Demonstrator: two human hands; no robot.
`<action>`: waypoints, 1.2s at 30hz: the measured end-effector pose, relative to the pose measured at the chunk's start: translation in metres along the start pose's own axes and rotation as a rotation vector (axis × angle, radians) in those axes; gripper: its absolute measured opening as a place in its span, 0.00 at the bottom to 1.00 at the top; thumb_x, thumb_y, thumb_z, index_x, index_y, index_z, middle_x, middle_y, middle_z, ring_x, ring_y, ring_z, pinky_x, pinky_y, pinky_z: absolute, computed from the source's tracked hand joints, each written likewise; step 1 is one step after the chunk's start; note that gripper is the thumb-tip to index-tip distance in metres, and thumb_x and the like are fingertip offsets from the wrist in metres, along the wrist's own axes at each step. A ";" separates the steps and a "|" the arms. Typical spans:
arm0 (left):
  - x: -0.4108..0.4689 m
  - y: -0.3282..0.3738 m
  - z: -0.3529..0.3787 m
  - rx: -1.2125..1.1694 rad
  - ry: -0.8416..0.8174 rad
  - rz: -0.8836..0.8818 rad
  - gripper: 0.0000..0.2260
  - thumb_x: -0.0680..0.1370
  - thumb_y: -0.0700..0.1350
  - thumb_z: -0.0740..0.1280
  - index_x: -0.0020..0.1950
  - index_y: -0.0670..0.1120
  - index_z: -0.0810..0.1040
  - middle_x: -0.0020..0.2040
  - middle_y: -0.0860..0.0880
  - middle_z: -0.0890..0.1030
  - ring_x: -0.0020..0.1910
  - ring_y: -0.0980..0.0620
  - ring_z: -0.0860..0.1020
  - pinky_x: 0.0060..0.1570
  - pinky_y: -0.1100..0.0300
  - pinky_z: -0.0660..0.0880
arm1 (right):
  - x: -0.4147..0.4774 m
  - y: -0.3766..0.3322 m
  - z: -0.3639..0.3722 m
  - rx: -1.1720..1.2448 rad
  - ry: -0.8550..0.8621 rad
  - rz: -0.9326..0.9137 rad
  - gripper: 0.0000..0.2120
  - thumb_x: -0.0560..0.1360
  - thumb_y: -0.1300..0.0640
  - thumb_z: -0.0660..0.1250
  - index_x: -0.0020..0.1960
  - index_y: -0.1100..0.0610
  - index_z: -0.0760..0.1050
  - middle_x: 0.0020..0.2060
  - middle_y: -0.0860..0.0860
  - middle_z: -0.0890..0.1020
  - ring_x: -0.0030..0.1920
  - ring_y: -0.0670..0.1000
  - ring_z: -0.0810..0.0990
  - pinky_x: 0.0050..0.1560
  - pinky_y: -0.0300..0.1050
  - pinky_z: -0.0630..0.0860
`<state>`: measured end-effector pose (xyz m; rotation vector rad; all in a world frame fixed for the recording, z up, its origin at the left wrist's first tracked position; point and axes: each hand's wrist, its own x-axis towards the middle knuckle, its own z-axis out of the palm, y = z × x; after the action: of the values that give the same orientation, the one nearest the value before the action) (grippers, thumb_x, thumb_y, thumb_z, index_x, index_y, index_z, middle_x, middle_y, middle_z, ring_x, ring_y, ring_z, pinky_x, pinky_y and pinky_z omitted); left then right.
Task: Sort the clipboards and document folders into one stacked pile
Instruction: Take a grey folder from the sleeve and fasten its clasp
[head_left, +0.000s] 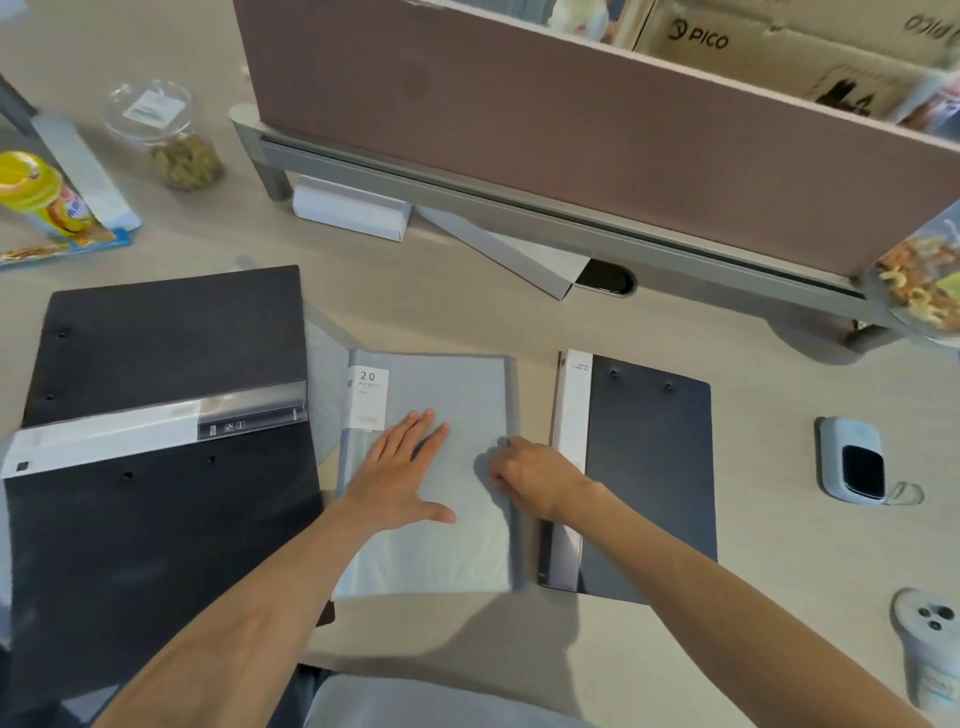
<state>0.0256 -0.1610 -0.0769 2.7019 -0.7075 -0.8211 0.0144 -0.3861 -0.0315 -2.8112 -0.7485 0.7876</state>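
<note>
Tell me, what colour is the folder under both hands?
Pale grey-blue, translucent folder, with a white "20 pockets" label; the head view shows it.

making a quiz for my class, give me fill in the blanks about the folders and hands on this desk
1. The label on the light blue folder reads "____ pockets".
2. The left hand lies ____ on that folder's cover.
3. The right hand grips the folder's ____ edge.
4. The dark clipboard lies to the ____ of the blue folder.

Missing words: 20; flat; right; right
</note>
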 end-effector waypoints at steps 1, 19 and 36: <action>0.000 0.000 0.000 -0.002 0.001 -0.001 0.53 0.68 0.72 0.64 0.77 0.55 0.33 0.78 0.52 0.31 0.77 0.51 0.31 0.76 0.50 0.38 | 0.004 -0.001 0.002 -0.048 0.008 -0.001 0.08 0.74 0.62 0.63 0.52 0.61 0.75 0.51 0.58 0.79 0.55 0.58 0.75 0.49 0.52 0.75; 0.003 -0.003 0.005 -0.021 0.005 0.011 0.53 0.68 0.72 0.65 0.78 0.55 0.34 0.78 0.52 0.31 0.77 0.51 0.31 0.76 0.49 0.38 | 0.034 0.014 -0.015 -0.166 0.121 -0.010 0.12 0.76 0.58 0.63 0.57 0.61 0.72 0.54 0.57 0.77 0.53 0.59 0.76 0.47 0.51 0.71; 0.001 -0.002 0.001 -0.008 -0.026 0.010 0.52 0.68 0.72 0.64 0.77 0.55 0.33 0.78 0.52 0.30 0.77 0.50 0.31 0.76 0.50 0.38 | 0.009 0.018 0.021 0.178 0.314 0.183 0.01 0.73 0.61 0.67 0.43 0.59 0.77 0.40 0.54 0.80 0.42 0.56 0.77 0.37 0.51 0.76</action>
<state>0.0261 -0.1601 -0.0789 2.6832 -0.7217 -0.8569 0.0178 -0.3980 -0.0584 -2.7699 -0.3581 0.3946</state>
